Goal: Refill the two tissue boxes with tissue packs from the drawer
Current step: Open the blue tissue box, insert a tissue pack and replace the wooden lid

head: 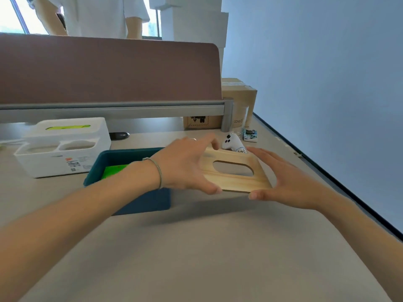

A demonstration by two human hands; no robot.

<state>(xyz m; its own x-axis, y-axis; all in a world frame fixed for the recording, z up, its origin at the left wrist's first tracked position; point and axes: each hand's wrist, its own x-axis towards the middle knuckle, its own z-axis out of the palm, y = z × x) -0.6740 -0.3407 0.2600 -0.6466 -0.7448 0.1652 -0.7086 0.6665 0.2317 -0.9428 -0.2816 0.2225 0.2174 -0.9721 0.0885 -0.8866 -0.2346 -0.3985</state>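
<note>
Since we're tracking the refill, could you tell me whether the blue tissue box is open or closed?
Open: the blue tissue box has no lid, a green pack shows inside, and both hands hold the wooden lid beside it.

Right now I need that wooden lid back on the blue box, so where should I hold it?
Hold the wooden lid by its two short ends, left hand and right hand coming from opposite sides. It is a thin, flat panel with an oval slot in the middle, so edge contact probably keeps it level over the blue box.

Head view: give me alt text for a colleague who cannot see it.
Both hands, left hand and right hand, hold a wooden slotted lid above the desk, beside an open teal tissue box with a green pack inside. A white tissue box stands further left.
</note>
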